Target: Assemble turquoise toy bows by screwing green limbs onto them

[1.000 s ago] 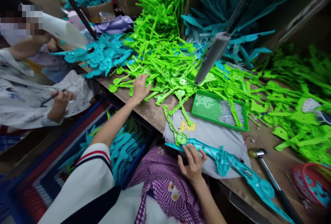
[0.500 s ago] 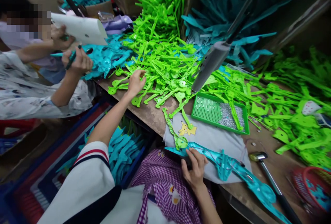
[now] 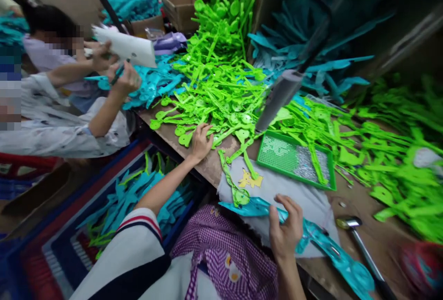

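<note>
Lime-green plastic pieces lie in a loose heap; my left hand is at its near edge, fingers half curled — whether they touch or grip a piece, I cannot tell. My right hand is well apart from the left, thumb and fingers spread, over a long blue piece and hiding part of it; contact between the two cannot be made out. The blue piece lies slantwise near my side of the bench, partly on a grey cloth with a yellow printed figure, its right end running past the cloth. A slender green part rests on the cloth, its rounded end at the blue piece's left portion. At the cloth's far side: a green tray of small bits, silvery ones in its right half, with one green piece lying across that half. A grey tool hangs tip down near the tray's far left corner. Right of the blue piece: a hammer, then a red container — blurred, contents unclear. Left of my body, a crate holds blue and green pieces. Farther left, a co-worker's hand holds a dark pen-like tool close to a white curved part.
</note>
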`<state>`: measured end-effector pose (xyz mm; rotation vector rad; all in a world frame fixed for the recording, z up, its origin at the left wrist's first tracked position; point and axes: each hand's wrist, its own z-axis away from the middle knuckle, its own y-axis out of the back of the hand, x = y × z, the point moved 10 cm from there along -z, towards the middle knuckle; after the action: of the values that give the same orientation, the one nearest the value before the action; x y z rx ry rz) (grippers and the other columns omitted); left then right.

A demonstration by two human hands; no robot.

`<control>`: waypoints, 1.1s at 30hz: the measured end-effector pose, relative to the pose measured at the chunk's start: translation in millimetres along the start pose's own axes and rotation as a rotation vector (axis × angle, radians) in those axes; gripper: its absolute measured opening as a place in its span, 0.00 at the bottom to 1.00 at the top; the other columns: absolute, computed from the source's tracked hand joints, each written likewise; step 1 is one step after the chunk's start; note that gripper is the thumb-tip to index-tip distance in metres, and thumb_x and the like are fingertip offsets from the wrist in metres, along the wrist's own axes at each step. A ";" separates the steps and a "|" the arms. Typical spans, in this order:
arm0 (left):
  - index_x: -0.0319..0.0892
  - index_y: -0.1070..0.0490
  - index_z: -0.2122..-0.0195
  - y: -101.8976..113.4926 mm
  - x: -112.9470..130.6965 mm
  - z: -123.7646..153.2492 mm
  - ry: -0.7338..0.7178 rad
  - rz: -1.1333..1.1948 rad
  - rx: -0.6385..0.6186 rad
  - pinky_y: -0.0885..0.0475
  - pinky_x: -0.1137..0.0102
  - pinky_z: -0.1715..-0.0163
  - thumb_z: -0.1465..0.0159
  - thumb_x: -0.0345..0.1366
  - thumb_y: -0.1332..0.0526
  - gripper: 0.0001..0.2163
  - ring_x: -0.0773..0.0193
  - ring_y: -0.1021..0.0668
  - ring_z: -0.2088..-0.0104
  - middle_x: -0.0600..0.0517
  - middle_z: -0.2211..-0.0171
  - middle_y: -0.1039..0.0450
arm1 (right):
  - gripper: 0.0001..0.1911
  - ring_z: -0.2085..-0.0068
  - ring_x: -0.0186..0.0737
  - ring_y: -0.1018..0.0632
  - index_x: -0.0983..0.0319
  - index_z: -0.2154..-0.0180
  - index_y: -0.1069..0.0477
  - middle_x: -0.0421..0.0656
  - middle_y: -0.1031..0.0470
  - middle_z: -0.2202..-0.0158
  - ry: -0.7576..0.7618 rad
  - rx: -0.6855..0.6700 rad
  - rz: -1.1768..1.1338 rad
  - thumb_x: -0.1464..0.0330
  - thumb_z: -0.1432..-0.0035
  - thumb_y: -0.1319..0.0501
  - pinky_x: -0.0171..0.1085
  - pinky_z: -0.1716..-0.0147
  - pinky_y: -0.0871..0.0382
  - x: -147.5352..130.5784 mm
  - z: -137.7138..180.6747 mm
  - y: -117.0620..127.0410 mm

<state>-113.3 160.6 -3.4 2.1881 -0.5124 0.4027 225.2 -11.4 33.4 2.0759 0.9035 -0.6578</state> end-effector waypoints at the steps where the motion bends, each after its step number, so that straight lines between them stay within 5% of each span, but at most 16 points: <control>1: 0.39 0.29 0.45 -2.0 -0.1 -0.9 -0.003 -0.011 -0.013 0.33 0.56 0.41 0.33 0.34 0.42 0.16 0.50 0.26 0.44 0.38 0.47 0.29 | 0.13 0.53 0.47 0.22 0.59 0.50 0.27 0.46 0.24 0.57 -0.028 0.012 -0.013 0.67 0.36 0.38 0.50 0.51 0.27 -6.9 -13.5 -2.9; 5: 0.41 0.29 0.43 -20.3 6.0 -0.5 -0.060 -0.040 -0.134 0.38 0.53 0.39 0.35 0.35 0.42 0.18 0.47 0.27 0.41 0.37 0.44 0.29 | 0.12 0.54 0.42 0.22 0.58 0.50 0.29 0.47 0.26 0.53 -0.153 0.157 -0.177 0.65 0.32 0.44 0.45 0.55 0.24 -28.7 -65.7 -12.3; 8: 0.40 0.29 0.43 -22.1 9.7 0.8 -0.078 -0.055 -0.154 0.38 0.53 0.39 0.34 0.36 0.42 0.19 0.47 0.27 0.41 0.36 0.44 0.28 | 0.12 0.56 0.41 0.21 0.58 0.52 0.27 0.47 0.25 0.53 -0.190 0.100 -0.308 0.63 0.32 0.44 0.44 0.55 0.24 -22.4 -82.5 -20.5; 11: 0.39 0.30 0.43 -13.9 8.7 0.1 -0.072 -0.053 -0.103 0.37 0.52 0.40 0.34 0.38 0.42 0.19 0.47 0.27 0.42 0.36 0.46 0.28 | 0.11 0.57 0.42 0.21 0.58 0.55 0.24 0.45 0.22 0.57 -0.254 -0.046 -0.260 0.61 0.34 0.41 0.43 0.57 0.25 8.9 -67.8 -8.3; 14: 0.39 0.31 0.44 -8.5 4.2 -0.8 -0.057 -0.012 -0.047 0.36 0.52 0.40 0.35 0.39 0.41 0.19 0.47 0.27 0.42 0.36 0.46 0.29 | 0.11 0.60 0.41 0.20 0.58 0.56 0.23 0.44 0.20 0.59 -0.307 -0.121 -0.129 0.60 0.34 0.40 0.41 0.60 0.25 38.5 -50.0 33.2; 18: 0.38 0.33 0.45 -8.6 -3.8 -1.3 -0.005 0.044 -0.027 0.36 0.51 0.39 0.37 0.38 0.39 0.20 0.46 0.29 0.41 0.35 0.46 0.32 | 0.12 0.57 0.42 0.21 0.57 0.54 0.24 0.44 0.21 0.57 -0.204 -0.197 0.097 0.60 0.34 0.40 0.40 0.58 0.27 46.2 -71.1 81.4; 21: 0.39 0.34 0.46 -7.0 -2.5 -2.5 -0.012 0.047 -0.028 0.34 0.49 0.40 0.37 0.38 0.39 0.19 0.45 0.28 0.42 0.35 0.48 0.32 | 0.14 0.58 0.44 0.22 0.60 0.54 0.24 0.47 0.21 0.58 -0.150 -0.343 0.317 0.60 0.33 0.43 0.42 0.57 0.29 76.8 -103.3 80.2; 25: 0.40 0.34 0.47 0.0 -2.2 -4.9 -0.014 0.048 0.013 0.27 0.52 0.46 0.36 0.38 0.41 0.17 0.48 0.24 0.49 0.36 0.50 0.31 | 0.14 0.54 0.51 0.22 0.65 0.58 0.21 0.55 0.21 0.55 -0.248 -0.536 0.759 0.67 0.36 0.44 0.46 0.55 0.32 154.1 -128.1 68.8; 33: 0.41 0.34 0.48 -5.0 -2.1 -6.2 -0.075 0.018 0.004 0.27 0.48 0.46 0.37 0.37 0.40 0.17 0.44 0.25 0.45 0.38 0.53 0.28 | 0.19 0.47 0.50 0.23 0.65 0.50 0.23 0.54 0.23 0.46 -0.291 -0.489 0.684 0.69 0.34 0.48 0.43 0.48 0.33 195.2 -166.5 59.2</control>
<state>-113.3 168.9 -3.9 2.2106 -0.5733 0.3326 416.1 169.5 20.4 1.6322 0.1302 -0.3087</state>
